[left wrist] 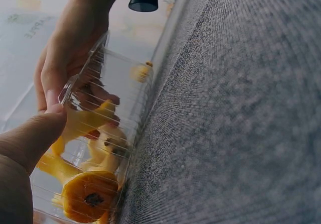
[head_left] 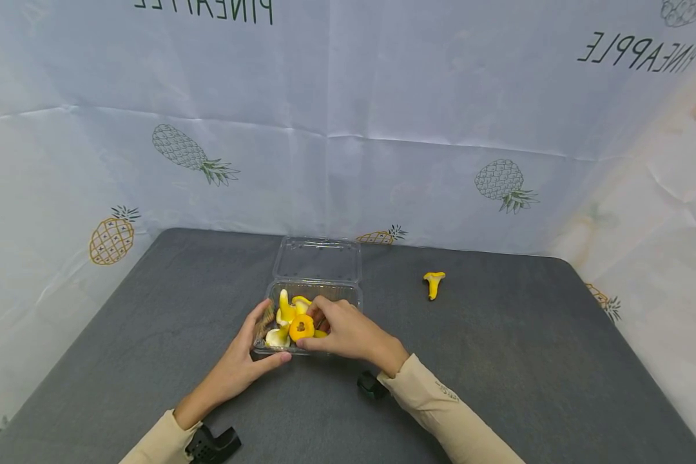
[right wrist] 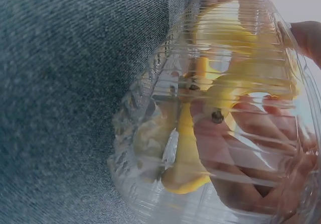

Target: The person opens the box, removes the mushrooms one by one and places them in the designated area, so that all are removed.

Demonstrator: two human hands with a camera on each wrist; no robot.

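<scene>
Inside a clear plastic clamshell container [head_left: 325,281] lie several yellow chanterelle mushrooms [head_left: 286,308], some with pale undersides. My left hand [head_left: 240,364] grips the container at its left front corner, fingers along the side and thumb at the front rim. Reaching in from the right, my right hand [head_left: 348,330] pinches a mushroom among the others; an orange round-capped mushroom [head_left: 301,328] shows by its thumb. Through the ribbed wall [right wrist: 125,138] in the right wrist view, fingers [right wrist: 215,148] bend beside a mushroom's dark stem end [right wrist: 216,116]. Glare blurs their exact contact.
A single chanterelle [head_left: 434,284] lies on the grey tabletop [head_left: 499,341], right of the container. The container's lid [head_left: 318,258] is flipped back toward the far edge. Behind the table hangs a white cloth [head_left: 348,180] printed with pineapples.
</scene>
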